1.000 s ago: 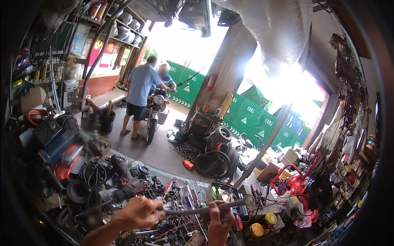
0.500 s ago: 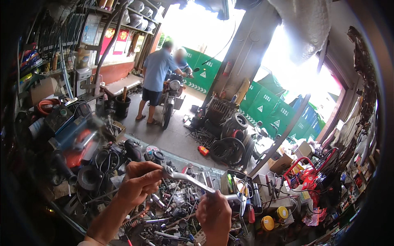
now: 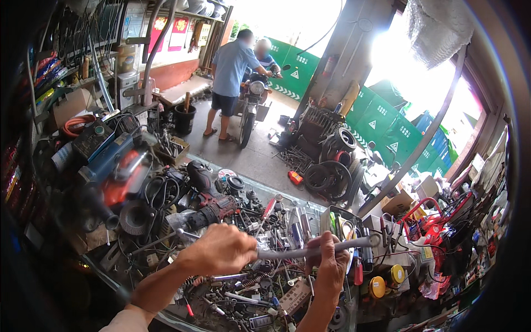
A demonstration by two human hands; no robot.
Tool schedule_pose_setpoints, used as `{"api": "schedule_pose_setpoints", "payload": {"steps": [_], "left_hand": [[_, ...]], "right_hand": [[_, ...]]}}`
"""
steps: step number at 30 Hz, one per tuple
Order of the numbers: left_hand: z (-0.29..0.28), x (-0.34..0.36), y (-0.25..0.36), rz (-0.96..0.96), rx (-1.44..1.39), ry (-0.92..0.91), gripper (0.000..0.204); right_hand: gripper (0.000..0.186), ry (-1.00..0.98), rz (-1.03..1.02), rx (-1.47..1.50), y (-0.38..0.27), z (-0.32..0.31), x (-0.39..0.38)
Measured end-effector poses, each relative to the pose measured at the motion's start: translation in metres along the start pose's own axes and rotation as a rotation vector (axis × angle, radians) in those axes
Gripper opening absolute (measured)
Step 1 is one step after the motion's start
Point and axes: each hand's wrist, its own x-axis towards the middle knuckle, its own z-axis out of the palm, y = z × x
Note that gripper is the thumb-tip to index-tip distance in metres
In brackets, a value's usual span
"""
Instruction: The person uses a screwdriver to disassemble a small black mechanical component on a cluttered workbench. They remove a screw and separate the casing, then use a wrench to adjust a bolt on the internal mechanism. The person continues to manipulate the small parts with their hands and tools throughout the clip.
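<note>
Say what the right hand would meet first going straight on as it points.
Likely the tool tray ahead of the right hand, though it may pass above; one view leaves depth unclear.

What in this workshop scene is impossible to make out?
All in the head view:
- Part of the metal tool: hidden inside the left grip.
- The orange-red thing: too blurred to identify.
- The hanging clear plastic: its top is cut off by the upper edge.
- The sky outside: washed out by glare.

Holds the left hand (image 3: 224, 248) curled into a fist, the right hand (image 3: 328, 260) upright, thumb (image 3: 327, 244) raised, half-curled.
</note>
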Motion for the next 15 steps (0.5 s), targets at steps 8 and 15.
{"api": "schedule_pose_setpoints", "payload": {"steps": [8, 15], "left_hand": [[0.002, 0.013, 0.006, -0.103, -0.612, 0.662, 0.011], [-0.005, 0.007, -0.008, 0.096, -1.439, 0.545, 0.014]], "right_hand": [[0.053, -0.017, -0.029, 0.204, -0.011, 0.017, -0.018], [0.045, -0.176, 0.362, 0.952, -0.005, 0.032, -0.024]]}}
